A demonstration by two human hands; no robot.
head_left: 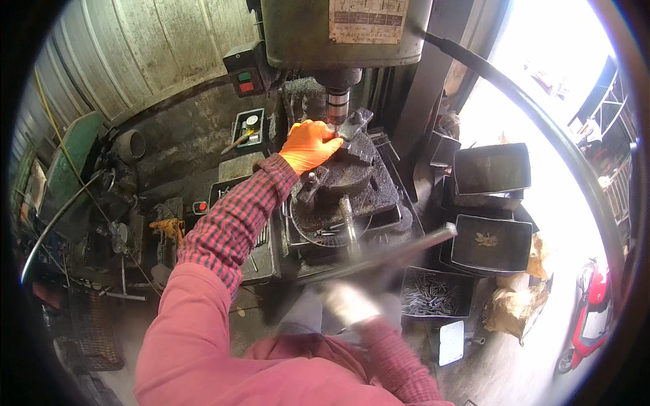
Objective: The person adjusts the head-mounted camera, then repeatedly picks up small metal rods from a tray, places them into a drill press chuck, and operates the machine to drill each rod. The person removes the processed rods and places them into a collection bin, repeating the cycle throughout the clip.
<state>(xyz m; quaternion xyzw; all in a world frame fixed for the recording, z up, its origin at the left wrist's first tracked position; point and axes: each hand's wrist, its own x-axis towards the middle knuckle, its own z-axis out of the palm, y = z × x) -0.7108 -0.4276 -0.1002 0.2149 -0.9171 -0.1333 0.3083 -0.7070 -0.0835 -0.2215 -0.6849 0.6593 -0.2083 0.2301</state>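
My left hand (pixel 309 146), in an orange glove, is at the fixture (pixel 355 145) right under the drill chuck (pixel 337 105) of a drill press. Its fingers are closed, thumb pointing right; whatever they hold is hidden. My right hand (pixel 349 302), in a pale glove, is smeared by motion in front of my lap. It lies just below a long metal bar (pixel 406 250), also blurred, which crosses in front of the machine. A shiny rod (pixel 349 223) runs from the fixture toward that bar. Whether the right fingers touch the bar cannot be made out.
Small metal pins fill a dark bin (pixel 437 293) at the right. Behind it stand black trays (pixel 491 243). A switch box (pixel 245 76) with green and red buttons hangs left of the drill head (pixel 345 40). A thick black cable (pixel 528 81) arcs along the right.
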